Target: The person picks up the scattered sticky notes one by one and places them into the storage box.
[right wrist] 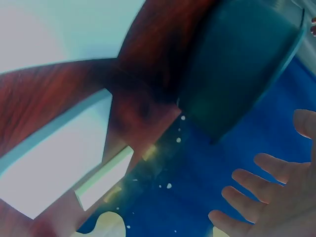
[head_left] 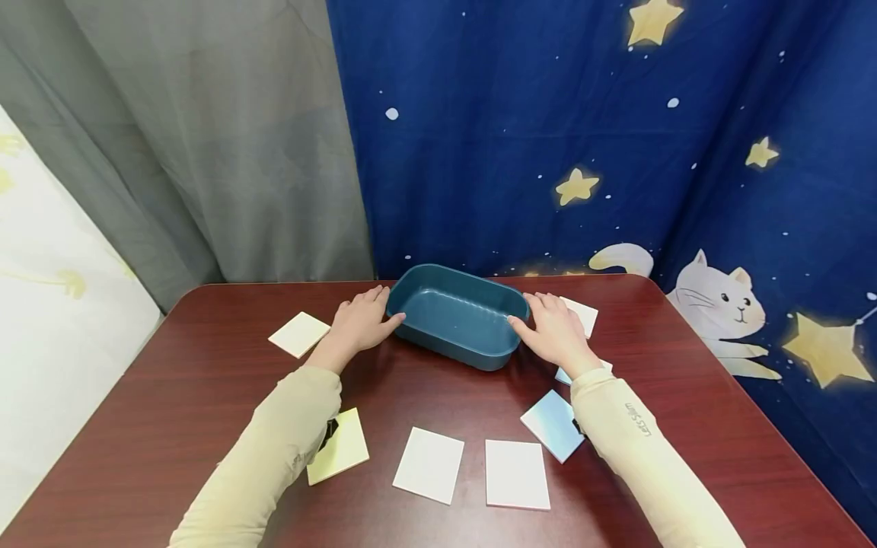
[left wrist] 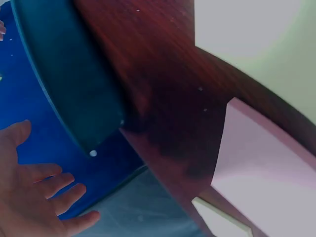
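A dark teal plastic bin (head_left: 452, 312) with rounded corners stands upright on the far side of the table, showing a bare inside. My left hand (head_left: 359, 320) is at its left end, thumb extended toward the rim. On the opposite end is my right hand (head_left: 555, 327), its fingertips right at the rim. Both wrist views show loosely spread fingers: the left hand (left wrist: 34, 192) has a gap to the bin wall (left wrist: 74, 74), and so does the right hand (right wrist: 276, 192) to the bin (right wrist: 237, 64). Neither hand grips anything.
Square note pads lie around the bin: a cream one (head_left: 299, 334), a yellow one (head_left: 348, 449), white ones (head_left: 428, 465) at the front, a blue one (head_left: 552, 423) by the right sleeve, and a white one (head_left: 584, 313) partly behind the right hand. Curtains (head_left: 479, 152) hang behind the table.
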Available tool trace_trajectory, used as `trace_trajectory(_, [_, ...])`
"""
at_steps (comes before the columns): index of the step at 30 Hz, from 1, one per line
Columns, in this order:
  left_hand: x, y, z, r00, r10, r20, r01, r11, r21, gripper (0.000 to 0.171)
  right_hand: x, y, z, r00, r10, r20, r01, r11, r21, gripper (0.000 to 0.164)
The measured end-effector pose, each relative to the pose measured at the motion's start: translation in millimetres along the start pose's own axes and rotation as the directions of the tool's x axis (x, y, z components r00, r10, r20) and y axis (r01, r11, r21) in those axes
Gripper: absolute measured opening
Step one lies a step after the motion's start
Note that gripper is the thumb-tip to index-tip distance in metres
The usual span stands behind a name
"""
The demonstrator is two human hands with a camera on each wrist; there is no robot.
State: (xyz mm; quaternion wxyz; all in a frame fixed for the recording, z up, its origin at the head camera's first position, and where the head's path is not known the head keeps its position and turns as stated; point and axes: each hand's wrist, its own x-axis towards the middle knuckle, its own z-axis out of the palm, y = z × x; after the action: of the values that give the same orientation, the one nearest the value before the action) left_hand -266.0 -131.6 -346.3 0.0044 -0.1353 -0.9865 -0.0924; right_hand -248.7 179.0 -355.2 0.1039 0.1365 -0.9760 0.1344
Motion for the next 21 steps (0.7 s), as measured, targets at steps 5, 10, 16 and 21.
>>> trace_trajectory(5, [7.1,-0.9,6.3,0.999,-0.018,0.04,0.019,1.0,-0.014,0.069,1.2,-0.7,8.7,0.999,0.025,0.039,-0.025,1.0,0.002,0.063])
trace_trajectory(10, [11.8,-2.3,11.5,0.998,-0.022,0.056,0.022,1.0,-0.009,0.069,0.1,-0.9,13.8,0.998,0.036,0.053,-0.036,0.999,0.002,0.062])
trace_trajectory(16, [14.0,-3.1,14.7,0.998,-0.022,0.059,0.023,1.0,-0.009,0.068,-0.9,-0.1,18.0,0.998,0.029,0.053,-0.028,1.0,-0.006,0.063])
trace_trajectory(21, [15.0,-2.5,15.7,0.998,-0.022,0.061,0.023,1.0,-0.003,0.068,-1.4,0.7,21.2,0.998,0.028,0.058,-0.028,1.0,-0.004,0.063])
